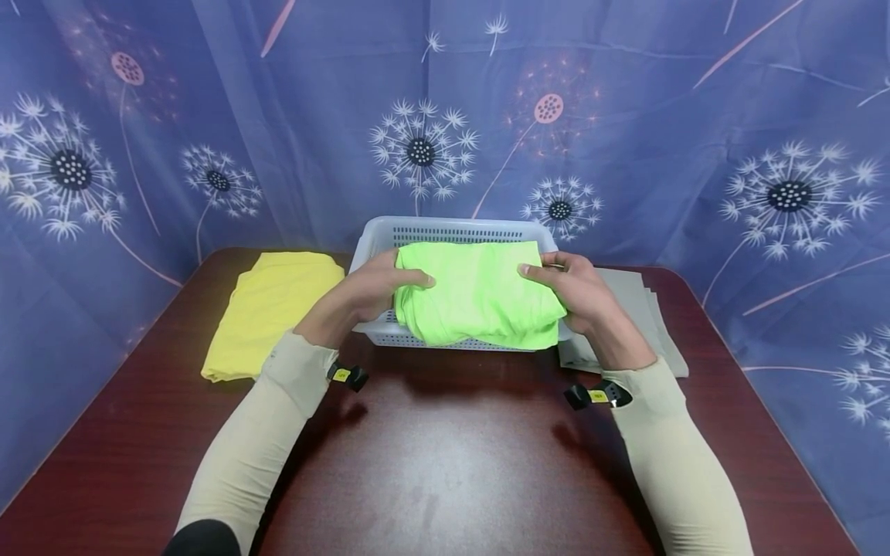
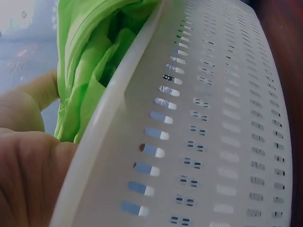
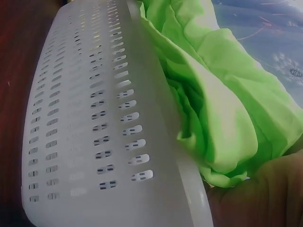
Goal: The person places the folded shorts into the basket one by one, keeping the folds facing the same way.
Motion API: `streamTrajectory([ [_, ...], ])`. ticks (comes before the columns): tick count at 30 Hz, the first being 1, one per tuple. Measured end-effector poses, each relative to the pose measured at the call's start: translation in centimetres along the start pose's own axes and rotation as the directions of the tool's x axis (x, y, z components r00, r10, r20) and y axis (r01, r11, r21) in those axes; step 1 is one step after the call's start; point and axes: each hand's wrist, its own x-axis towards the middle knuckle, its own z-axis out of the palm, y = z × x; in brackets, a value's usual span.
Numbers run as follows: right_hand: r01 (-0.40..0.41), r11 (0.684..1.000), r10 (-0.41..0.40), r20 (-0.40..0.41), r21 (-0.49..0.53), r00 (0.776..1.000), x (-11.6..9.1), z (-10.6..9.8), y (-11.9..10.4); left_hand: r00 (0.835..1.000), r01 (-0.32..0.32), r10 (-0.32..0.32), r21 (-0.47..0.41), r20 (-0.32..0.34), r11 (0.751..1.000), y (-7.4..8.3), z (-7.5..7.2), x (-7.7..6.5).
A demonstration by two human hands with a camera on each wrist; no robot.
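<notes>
A folded bright green cloth [image 1: 480,289] spans the space between my two hands, over the white perforated plastic basket [image 1: 459,225]. My left hand [image 1: 378,286] grips its left end, thumb on top and fingers hidden beneath. At the other end my right hand [image 1: 573,286] holds the cloth in the same way, thumb over the upper face. The cloth's front edge droops over the basket's near rim. In the left wrist view, green folds [image 2: 90,71] show beside the basket wall [image 2: 189,123]. Loose layers of the cloth [image 3: 213,109] bulge past the rim in the right wrist view.
A folded yellow cloth [image 1: 274,313] lies on the dark reddish-brown table [image 1: 445,463] to the left of the basket. Folded grey cloth [image 1: 626,309] lies to the right, partly behind my right arm. A blue dandelion-patterned curtain [image 1: 313,116] hangs behind the table.
</notes>
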Motion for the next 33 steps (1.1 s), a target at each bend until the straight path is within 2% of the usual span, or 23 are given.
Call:
streamTrajectory([
  [6, -0.008, 0.997, 0.010, -0.022, 0.077, 1.000, 0.4, 0.1, -0.1, 0.996, 0.005, -0.004, 0.013, -0.094, 1.000, 0.0, 0.0, 0.4],
  [9, -0.017, 0.995, 0.020, -0.030, 0.099, 0.999, 0.6, 0.2, -0.1, 0.989, 0.007, -0.006, 0.008, -0.151, 1.000, -0.1, 0.0, 0.6],
  [13, -0.023, 0.992, 0.026, -0.020, 0.127, 0.999, 0.9, 0.2, 0.0, 0.981, 0.004, -0.003, 0.006, -0.194, 1.000, -0.2, -0.1, 0.8],
  [20, -0.015, 0.990, 0.015, 0.000, 0.143, 1.000, 1.2, 0.4, 0.2, 0.960, 0.027, -0.013, 0.048, -0.280, 0.998, -0.2, -0.1, 1.0],
  [27, -0.026, 0.993, 0.029, -0.023, 0.115, 0.999, 1.7, 0.5, 0.3, 0.948, 0.031, -0.005, 0.075, -0.317, 0.997, -0.4, -0.3, 1.3],
  [33, -0.032, 0.988, 0.035, -0.017, 0.153, 0.999, 2.0, 0.6, 0.3, 0.939, 0.042, -0.007, 0.097, -0.343, 0.994, -0.3, -0.3, 1.5],
])
